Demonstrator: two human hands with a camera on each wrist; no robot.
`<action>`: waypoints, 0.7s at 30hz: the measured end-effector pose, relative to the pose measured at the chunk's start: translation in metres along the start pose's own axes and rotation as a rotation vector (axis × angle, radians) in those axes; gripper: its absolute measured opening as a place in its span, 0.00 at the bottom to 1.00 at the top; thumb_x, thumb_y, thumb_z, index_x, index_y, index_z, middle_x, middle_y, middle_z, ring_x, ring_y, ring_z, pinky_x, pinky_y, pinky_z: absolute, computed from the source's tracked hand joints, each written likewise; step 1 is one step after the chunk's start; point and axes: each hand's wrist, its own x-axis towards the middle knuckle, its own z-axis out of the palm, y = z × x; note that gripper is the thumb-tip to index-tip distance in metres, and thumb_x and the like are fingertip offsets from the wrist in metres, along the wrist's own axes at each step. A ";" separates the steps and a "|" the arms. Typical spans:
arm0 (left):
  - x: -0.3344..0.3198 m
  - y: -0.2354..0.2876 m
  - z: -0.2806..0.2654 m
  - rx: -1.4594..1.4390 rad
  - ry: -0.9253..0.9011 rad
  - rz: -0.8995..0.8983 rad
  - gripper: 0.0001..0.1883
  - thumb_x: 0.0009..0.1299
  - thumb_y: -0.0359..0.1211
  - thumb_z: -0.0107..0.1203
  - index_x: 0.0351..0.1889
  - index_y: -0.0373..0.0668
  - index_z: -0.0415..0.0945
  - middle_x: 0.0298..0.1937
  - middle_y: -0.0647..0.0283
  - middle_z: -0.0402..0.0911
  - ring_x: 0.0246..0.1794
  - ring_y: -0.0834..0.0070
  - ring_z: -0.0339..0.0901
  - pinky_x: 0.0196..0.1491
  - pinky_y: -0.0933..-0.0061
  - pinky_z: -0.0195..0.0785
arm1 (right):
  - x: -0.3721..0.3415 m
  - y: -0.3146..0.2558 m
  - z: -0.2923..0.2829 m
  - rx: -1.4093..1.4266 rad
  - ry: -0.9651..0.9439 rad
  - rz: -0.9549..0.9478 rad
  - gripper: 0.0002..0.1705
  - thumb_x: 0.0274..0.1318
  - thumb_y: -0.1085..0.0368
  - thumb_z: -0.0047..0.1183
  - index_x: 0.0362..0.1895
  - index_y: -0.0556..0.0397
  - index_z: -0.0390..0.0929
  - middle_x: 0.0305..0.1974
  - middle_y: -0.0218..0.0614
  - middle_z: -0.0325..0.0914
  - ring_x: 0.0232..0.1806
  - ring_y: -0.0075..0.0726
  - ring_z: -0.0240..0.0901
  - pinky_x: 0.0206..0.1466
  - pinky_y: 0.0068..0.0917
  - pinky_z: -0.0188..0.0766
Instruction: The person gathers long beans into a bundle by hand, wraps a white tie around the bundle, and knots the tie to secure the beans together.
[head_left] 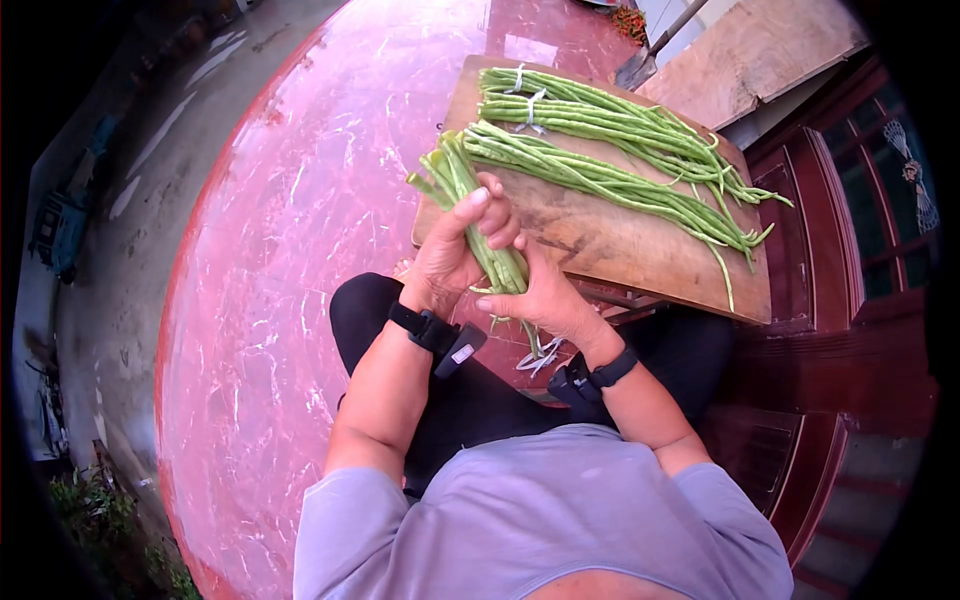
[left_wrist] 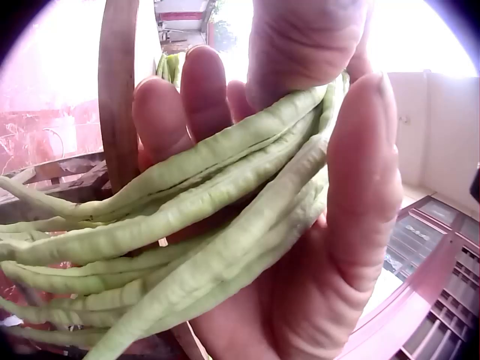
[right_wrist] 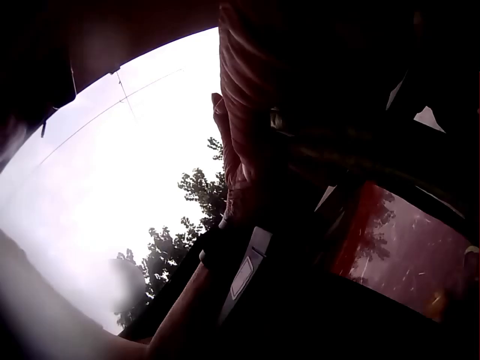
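1. Gripping one bunch of long green beans (head_left: pixel 500 268), the hands are together, clamped on it above the lap, just off the near left corner of the desk (head_left: pixel 570 235).
2. The left hand (head_left: pixel 458 250) curls its fingers round the upper part of the bunch. The right hand (head_left: pixel 557 295) holds it lower down, with its thumb across the stalks. The bunch is tilted, its thick cut-looking ends up and to the left; the left wrist view shows several pods fanning out from the grip.
3. A white string (head_left: pixel 541 358) shows below the hands, in front of the dark trousers (head_left: pixel 480 410).
4. On the desk, a loose row of beans (head_left: pixel 600 183) runs lengthwise, from near the left edge towards the right edge, with one thin pod straying to the near right corner.
5. Beyond it, towards the far edge, lie tied beans (head_left: pixel 620 120), with white ties (head_left: pixel 536 110) near the far left corner. Some tips reach past the right edge.
6. Past the desk's right edge is a dark red door (head_left: pixel 795 225); a wooden panel (head_left: pixel 755 50) and a shovel (head_left: pixel 650 58) are beyond the far edge.
7. The reddish floor (head_left: pixel 270 330) spreads to the left.
8. The right wrist view is mostly too dark to read.
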 end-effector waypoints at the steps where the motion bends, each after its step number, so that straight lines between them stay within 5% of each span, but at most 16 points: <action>1: 0.000 0.000 0.000 -0.024 -0.010 -0.006 0.12 0.73 0.37 0.54 0.49 0.42 0.69 0.23 0.74 0.62 0.25 0.82 0.63 0.44 0.66 0.71 | -0.001 0.000 0.002 0.021 -0.008 0.007 0.45 0.42 0.59 0.72 0.62 0.51 0.58 0.53 0.41 0.67 0.58 0.37 0.64 0.63 0.35 0.61; 6: 0.000 -0.003 -0.001 -0.043 -0.084 -0.041 0.13 0.70 0.36 0.53 0.49 0.41 0.69 0.25 0.72 0.65 0.24 0.80 0.64 0.44 0.65 0.71 | -0.004 0.005 0.009 0.229 -0.064 0.198 0.27 0.46 0.63 0.65 0.51 0.56 0.70 0.39 0.36 0.74 0.43 0.28 0.72 0.48 0.31 0.71; 11: 0.003 -0.008 0.009 0.189 0.228 0.107 0.21 0.69 0.39 0.54 0.56 0.39 0.67 0.36 0.62 0.75 0.32 0.70 0.76 0.50 0.58 0.73 | -0.004 -0.017 0.018 0.070 0.150 0.220 0.10 0.51 0.67 0.58 0.37 0.57 0.75 0.25 0.29 0.76 0.25 0.25 0.72 0.31 0.27 0.71; 15: 0.001 -0.004 0.020 0.382 0.369 0.048 0.30 0.69 0.45 0.56 0.63 0.39 0.63 0.47 0.53 0.78 0.44 0.62 0.80 0.56 0.55 0.72 | -0.004 -0.011 0.019 -0.022 0.231 0.175 0.10 0.50 0.68 0.56 0.38 0.57 0.75 0.27 0.30 0.77 0.25 0.26 0.73 0.30 0.27 0.71; 18: -0.001 -0.005 0.021 0.389 0.306 -0.013 0.42 0.66 0.46 0.61 0.70 0.40 0.50 0.50 0.53 0.78 0.48 0.61 0.79 0.59 0.57 0.71 | -0.004 0.000 0.017 -0.014 0.274 0.143 0.12 0.50 0.69 0.55 0.40 0.58 0.75 0.27 0.31 0.76 0.25 0.27 0.73 0.30 0.28 0.70; 21: -0.001 -0.010 0.006 0.496 0.181 -0.094 0.48 0.62 0.48 0.64 0.72 0.37 0.48 0.51 0.52 0.78 0.52 0.60 0.78 0.59 0.57 0.70 | -0.004 0.007 0.015 0.023 0.320 0.101 0.13 0.50 0.68 0.55 0.41 0.59 0.74 0.27 0.31 0.75 0.25 0.27 0.73 0.30 0.27 0.70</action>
